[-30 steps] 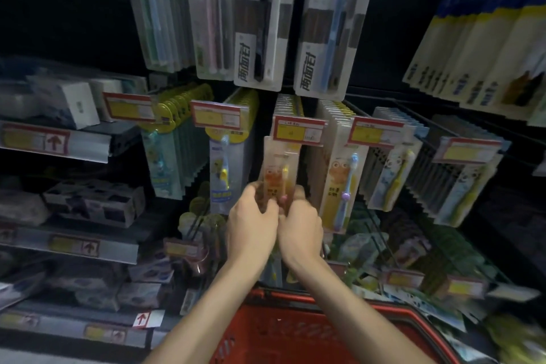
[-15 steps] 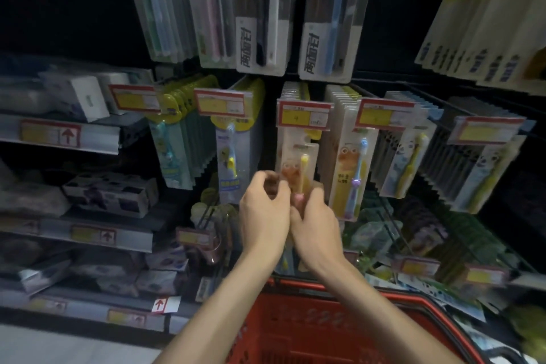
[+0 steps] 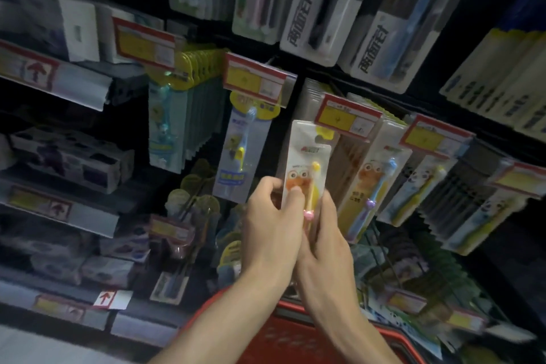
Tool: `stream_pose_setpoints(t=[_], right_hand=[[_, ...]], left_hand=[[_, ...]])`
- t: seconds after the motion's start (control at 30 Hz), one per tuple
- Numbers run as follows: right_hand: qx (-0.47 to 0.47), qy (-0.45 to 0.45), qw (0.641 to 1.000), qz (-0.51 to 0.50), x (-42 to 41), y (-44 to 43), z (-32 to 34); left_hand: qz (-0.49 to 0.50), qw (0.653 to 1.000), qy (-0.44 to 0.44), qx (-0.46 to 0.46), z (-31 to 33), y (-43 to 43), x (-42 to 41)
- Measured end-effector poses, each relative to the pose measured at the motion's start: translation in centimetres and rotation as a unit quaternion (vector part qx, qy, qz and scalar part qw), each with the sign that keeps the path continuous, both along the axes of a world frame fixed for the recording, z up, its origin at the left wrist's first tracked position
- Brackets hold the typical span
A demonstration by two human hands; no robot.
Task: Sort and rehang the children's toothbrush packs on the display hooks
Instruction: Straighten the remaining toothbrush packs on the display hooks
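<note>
two hands, l hand (image 3: 269, 233) & r hand (image 3: 325, 245): fingers (image 3: 294, 196) pinching orange toothbrush pack (image 3: 307, 162), top just beside price tag (image 3: 347, 118).

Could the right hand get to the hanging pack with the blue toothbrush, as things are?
Likely yes: the blue toothbrush pack hangs just beside the right hand, nothing between them. But that hand and the left hand both hold the orange pack, so it must let go first.

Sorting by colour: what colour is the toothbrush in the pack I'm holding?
Yellow toothbrush, pink end, in the pack; head view.
</note>
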State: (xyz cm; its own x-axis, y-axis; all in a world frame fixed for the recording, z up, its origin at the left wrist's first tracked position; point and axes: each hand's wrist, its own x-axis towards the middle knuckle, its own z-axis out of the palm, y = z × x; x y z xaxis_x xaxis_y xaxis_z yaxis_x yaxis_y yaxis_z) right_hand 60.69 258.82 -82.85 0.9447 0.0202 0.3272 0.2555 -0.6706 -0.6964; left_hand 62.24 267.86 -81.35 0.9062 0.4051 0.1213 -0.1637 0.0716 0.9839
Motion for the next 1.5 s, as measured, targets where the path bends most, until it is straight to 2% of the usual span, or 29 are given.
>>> stream_pose_setpoints(t=[0.13,0.37,0.7,0.97,1.27,1.5], right_hand=[[0.035,-0.011,0.999,-0.006,1.7,0.4,0.6],[0.095,-0.024,0.995,-0.032,2.6,0.4,0.8],[0.081,-0.014,0.996,-0.047,2.5,0.4,0.3],[0.067,0.015,0.996,-0.059,2.9,0.4,-0.3],[0.015,0.031,0.998,-0.053,2.6,-0.2,-0.5],[0.004,0.026,0.998,-0.050,3.1,-0.2,-0.3]], left_hand=[[-0.008,0.999,-0.043,0.011,0.8,0.9,0.9],[-0.052,0.997,-0.049,0.010,0.9,1.1,2.0],[-0.031,0.998,-0.039,0.027,0.5,1.1,2.3],[0.036,0.996,-0.024,0.077,0.4,0.4,2.3],[0.075,0.985,-0.020,0.157,0.1,-0.8,2.0],[0.114,0.931,-0.049,0.344,1.2,-2.2,2.3]])
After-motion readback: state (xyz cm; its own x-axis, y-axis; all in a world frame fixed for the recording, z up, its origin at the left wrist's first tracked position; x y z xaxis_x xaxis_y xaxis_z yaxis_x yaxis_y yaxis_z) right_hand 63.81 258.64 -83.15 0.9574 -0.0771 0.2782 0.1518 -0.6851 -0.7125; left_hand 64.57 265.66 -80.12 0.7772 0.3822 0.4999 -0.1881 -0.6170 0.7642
